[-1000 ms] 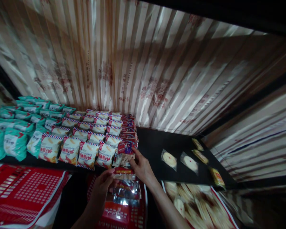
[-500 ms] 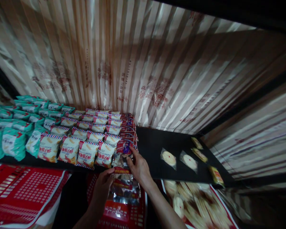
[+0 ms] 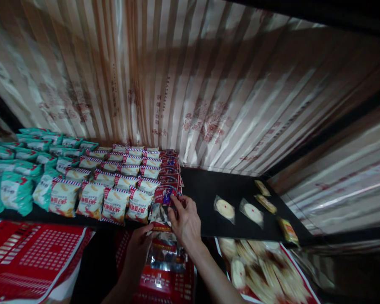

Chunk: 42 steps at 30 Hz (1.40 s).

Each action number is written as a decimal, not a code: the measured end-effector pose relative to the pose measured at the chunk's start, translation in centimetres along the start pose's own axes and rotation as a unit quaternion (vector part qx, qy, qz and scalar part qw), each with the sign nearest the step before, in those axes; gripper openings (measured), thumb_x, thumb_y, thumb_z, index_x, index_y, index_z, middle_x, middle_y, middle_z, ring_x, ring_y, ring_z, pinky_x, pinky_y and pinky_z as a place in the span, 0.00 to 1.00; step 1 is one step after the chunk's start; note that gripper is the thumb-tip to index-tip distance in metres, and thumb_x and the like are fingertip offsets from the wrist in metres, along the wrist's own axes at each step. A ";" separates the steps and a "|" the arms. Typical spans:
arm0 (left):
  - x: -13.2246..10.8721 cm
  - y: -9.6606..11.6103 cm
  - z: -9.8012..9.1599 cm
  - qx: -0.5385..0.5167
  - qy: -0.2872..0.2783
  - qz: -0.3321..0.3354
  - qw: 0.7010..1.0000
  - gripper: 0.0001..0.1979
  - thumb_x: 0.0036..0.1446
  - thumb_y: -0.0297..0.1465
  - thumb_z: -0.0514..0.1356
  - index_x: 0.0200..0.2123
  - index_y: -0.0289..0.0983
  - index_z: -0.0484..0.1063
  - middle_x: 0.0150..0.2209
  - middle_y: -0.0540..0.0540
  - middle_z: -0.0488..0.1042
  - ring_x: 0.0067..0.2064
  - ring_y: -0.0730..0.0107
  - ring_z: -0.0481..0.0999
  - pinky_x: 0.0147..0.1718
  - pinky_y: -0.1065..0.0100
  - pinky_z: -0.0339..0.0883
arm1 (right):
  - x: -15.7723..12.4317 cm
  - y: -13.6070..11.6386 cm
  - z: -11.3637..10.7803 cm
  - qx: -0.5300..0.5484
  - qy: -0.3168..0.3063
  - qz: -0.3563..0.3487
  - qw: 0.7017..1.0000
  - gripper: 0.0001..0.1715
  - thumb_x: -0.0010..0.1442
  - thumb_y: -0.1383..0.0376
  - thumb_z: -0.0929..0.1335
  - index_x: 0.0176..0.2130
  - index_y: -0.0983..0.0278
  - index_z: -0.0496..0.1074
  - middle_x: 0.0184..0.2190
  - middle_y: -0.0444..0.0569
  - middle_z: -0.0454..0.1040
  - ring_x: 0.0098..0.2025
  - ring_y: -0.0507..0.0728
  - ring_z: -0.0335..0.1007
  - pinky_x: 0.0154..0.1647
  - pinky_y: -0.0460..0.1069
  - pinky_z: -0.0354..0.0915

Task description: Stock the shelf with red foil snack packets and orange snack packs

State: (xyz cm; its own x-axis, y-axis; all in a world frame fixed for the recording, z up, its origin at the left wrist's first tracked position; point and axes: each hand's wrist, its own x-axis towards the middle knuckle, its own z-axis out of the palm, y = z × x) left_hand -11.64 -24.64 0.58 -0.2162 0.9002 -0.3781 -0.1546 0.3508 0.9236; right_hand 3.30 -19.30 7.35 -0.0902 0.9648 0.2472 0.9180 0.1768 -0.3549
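Note:
My left hand is closed at the left edge of a silver snack packet with a red band, at the shelf's front edge. My right hand has its bent fingers against the right side of a dark red snack packet, which stands at the front of a column of red packets. Its thumb points down toward the silver packet; the fingertips are partly hidden. Below the hands, more shiny packets lie over a red basket. White-and-red snack bags stand just left of the column.
Teal snack bags fill the left of the black shelf. Right on it lie two round wrapped cakes and several yellow packets. Below are a red basket and a basket of wrapped round cakes. A pleated curtain hangs behind.
My right hand has shifted slightly right, with its fingers more bent at the red packet. My left hand stays at the silver packet's edge, which has moved slightly down. The view has tilted slightly.

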 end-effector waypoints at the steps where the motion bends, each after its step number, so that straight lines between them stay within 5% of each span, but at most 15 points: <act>1: 0.0 0.0 0.1 0.002 0.003 0.003 1.000 0.26 0.35 0.45 0.66 0.37 0.33 0.76 0.43 0.37 0.77 0.47 0.51 0.74 0.40 0.60 0.69 | 0.2 -0.2 0.0 -0.015 0.019 -0.027 0.999 0.23 0.60 0.63 0.61 0.55 0.62 0.69 0.55 0.57 0.65 0.56 0.64 0.60 0.54 0.57 0.61; 5: 0.1 -0.3 0.4 0.005 0.006 0.006 1.000 0.24 0.35 0.44 0.66 0.35 0.35 0.76 0.40 0.40 0.78 0.44 0.53 0.75 0.37 0.62 0.69 | 1.4 -1.4 0.3 -0.042 -0.033 -0.095 0.994 0.22 0.62 0.64 0.59 0.53 0.64 0.70 0.60 0.54 0.62 0.63 0.63 0.50 0.61 0.58 0.53; 8: 0.3 -0.4 0.5 -0.006 0.005 0.008 1.000 0.22 0.36 0.42 0.66 0.35 0.35 0.76 0.42 0.39 0.78 0.44 0.53 0.75 0.37 0.62 0.70 | 2.6 -2.4 1.0 -0.064 -0.110 -0.105 0.986 0.25 0.65 0.64 0.56 0.56 0.68 0.67 0.59 0.56 0.64 0.65 0.63 0.47 0.62 0.57 0.51; 14: 0.6 0.0 0.4 -0.003 -0.002 0.036 0.999 0.19 0.37 0.42 0.63 0.32 0.36 0.77 0.40 0.40 0.78 0.45 0.54 0.75 0.44 0.59 0.69 | 3.7 -2.9 2.1 -0.105 -0.163 -0.094 0.976 0.29 0.65 0.58 0.56 0.61 0.68 0.60 0.64 0.59 0.54 0.68 0.67 0.34 0.64 0.62 0.41; 25: 0.5 1.1 1.0 0.036 -0.004 0.078 0.996 0.18 0.40 0.42 0.61 0.32 0.37 0.77 0.39 0.40 0.78 0.44 0.55 0.75 0.47 0.58 0.67 | 4.0 -1.3 3.1 -0.078 -0.148 -0.068 0.983 0.31 0.64 0.51 0.57 0.62 0.60 0.59 0.66 0.53 0.49 0.69 0.67 0.28 0.64 0.63 0.37; 36: 1.1 0.6 0.7 0.046 -0.022 0.077 0.996 0.17 0.40 0.38 0.59 0.35 0.37 0.76 0.41 0.40 0.77 0.46 0.55 0.75 0.49 0.58 0.67 | 5.1 -2.0 3.0 -0.089 -0.187 -0.050 0.977 0.33 0.61 0.54 0.60 0.62 0.63 0.59 0.67 0.53 0.46 0.68 0.69 0.25 0.65 0.64 0.34; 42: 1.0 0.2 0.9 0.034 -0.017 0.044 0.998 0.22 0.40 0.39 0.59 0.39 0.35 0.74 0.45 0.39 0.76 0.49 0.55 0.73 0.51 0.58 0.65 | 4.7 -1.6 3.3 -0.078 -0.144 -0.062 0.985 0.32 0.61 0.52 0.60 0.61 0.62 0.60 0.67 0.53 0.48 0.68 0.69 0.26 0.65 0.63 0.33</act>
State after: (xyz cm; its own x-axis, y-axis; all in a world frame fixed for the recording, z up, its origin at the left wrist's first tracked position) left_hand -11.02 -23.41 0.47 -0.1927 0.9363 -0.2936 -0.0711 0.2851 0.9559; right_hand 0.16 -14.43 6.09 -0.2910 0.9567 0.0066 0.9388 0.2869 -0.1906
